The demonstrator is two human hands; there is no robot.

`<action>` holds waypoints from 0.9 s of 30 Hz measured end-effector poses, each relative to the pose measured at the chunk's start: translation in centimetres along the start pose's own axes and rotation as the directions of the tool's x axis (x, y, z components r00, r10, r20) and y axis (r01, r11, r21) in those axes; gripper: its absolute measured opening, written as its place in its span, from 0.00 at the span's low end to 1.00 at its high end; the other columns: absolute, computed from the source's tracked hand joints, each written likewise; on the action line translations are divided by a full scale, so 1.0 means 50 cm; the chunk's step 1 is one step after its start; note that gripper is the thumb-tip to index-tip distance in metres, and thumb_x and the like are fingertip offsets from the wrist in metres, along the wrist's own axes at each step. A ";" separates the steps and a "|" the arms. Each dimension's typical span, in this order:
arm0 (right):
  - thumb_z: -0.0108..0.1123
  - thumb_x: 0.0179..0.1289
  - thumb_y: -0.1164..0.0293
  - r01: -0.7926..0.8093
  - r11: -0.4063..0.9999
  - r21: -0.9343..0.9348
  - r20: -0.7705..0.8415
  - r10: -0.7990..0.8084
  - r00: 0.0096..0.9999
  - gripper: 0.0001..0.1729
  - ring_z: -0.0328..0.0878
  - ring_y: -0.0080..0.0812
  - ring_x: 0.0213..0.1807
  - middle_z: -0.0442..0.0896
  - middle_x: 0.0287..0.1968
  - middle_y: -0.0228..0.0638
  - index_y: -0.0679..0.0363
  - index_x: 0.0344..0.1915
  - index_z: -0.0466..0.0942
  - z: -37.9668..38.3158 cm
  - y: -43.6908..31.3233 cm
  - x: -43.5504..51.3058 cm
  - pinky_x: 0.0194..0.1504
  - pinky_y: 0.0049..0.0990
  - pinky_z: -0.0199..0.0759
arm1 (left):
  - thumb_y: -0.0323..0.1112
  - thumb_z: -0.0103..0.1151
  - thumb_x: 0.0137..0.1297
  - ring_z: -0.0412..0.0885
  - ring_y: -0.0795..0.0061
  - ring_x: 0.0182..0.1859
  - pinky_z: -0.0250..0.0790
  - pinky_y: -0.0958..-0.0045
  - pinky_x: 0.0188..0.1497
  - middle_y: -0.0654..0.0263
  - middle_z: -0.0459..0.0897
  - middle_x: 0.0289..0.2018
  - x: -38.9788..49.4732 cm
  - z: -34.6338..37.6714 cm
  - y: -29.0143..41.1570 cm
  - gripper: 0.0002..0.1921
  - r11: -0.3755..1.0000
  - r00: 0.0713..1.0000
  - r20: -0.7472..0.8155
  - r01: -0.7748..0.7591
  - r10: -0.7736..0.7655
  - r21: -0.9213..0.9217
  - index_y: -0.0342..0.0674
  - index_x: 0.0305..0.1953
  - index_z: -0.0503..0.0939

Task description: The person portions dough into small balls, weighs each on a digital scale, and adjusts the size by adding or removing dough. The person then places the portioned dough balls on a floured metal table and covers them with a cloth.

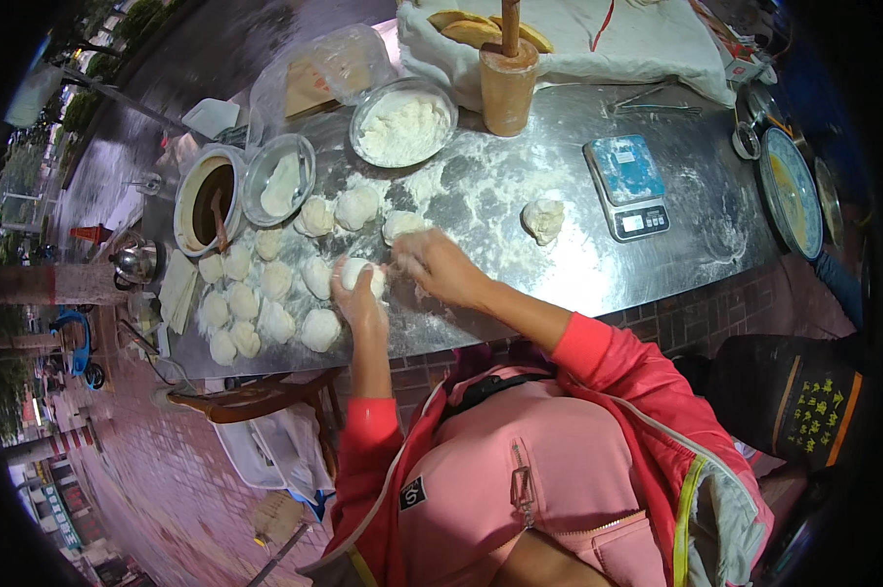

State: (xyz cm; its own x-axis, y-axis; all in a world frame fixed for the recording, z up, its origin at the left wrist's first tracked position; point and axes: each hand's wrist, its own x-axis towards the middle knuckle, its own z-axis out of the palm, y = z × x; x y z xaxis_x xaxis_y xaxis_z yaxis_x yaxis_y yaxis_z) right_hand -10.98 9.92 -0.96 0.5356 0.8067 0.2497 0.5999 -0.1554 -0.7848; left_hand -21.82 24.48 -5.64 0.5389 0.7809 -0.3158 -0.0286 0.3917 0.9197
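Note:
My left hand [361, 297] curls around a ball of dough [361, 277] on the floured steel table [441, 323]. Just right of it my right hand [428, 264] is blurred, its fingers bent; whether it holds anything does not show. Behind the right hand lies another dough ball [403, 226], partly covered by it. Several floured dough balls [276, 279] spread over the table's left part. A single lump of dough [543, 221] sits apart, left of a digital kitchen scale [627, 172]. Bowls of white flour [405, 125] stand behind the dough balls.
At the left back stands a round pot [186, 198] with dark contents. A wooden cup with a stick [510, 88] stands before a cloth-covered box [632, 59] holding flatbreads. Metal tongs [654, 107] lie behind the scale. A large basin [790, 192] is at the right end; a kettle [136, 263] is far left.

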 end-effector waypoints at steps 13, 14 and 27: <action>0.56 0.56 0.79 -0.101 0.979 -0.178 -0.398 0.023 0.917 0.17 0.73 0.54 0.47 0.77 0.42 0.49 0.61 0.47 0.75 -0.122 0.105 0.029 0.49 0.45 0.70 | 0.32 0.63 0.63 0.65 0.50 0.63 0.53 0.51 0.66 0.53 0.71 0.57 0.023 0.037 -0.027 0.21 0.059 0.650 0.577 -0.687 0.495 0.724 0.42 0.57 0.74; 0.57 0.55 0.78 -0.203 0.962 -0.184 -0.415 0.111 0.903 0.19 0.73 0.55 0.47 0.77 0.42 0.50 0.61 0.49 0.74 -0.163 0.112 0.011 0.49 0.46 0.69 | 0.32 0.62 0.64 0.65 0.49 0.62 0.54 0.51 0.65 0.51 0.71 0.57 0.025 0.039 -0.027 0.21 0.049 0.644 0.579 -0.689 0.500 0.723 0.41 0.58 0.74; 0.62 0.60 0.68 -0.301 0.820 -0.486 -0.212 0.224 0.951 0.34 0.66 0.58 0.61 0.67 0.62 0.55 0.60 0.65 0.64 -0.243 0.136 -0.222 0.61 0.45 0.65 | 0.52 0.61 0.64 0.54 0.46 0.70 0.44 0.37 0.67 0.52 0.60 0.67 0.025 0.054 -0.036 0.33 -0.081 0.817 0.462 -0.464 0.344 0.882 0.51 0.68 0.66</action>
State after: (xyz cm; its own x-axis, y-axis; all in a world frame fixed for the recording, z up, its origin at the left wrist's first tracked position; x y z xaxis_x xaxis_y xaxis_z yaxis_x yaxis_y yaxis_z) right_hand -5.62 -7.04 -2.19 0.7698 0.6119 0.1816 0.6195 -0.6477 -0.4436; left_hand -18.82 23.44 -7.05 0.8196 0.5482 0.1662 0.4945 -0.8236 0.2778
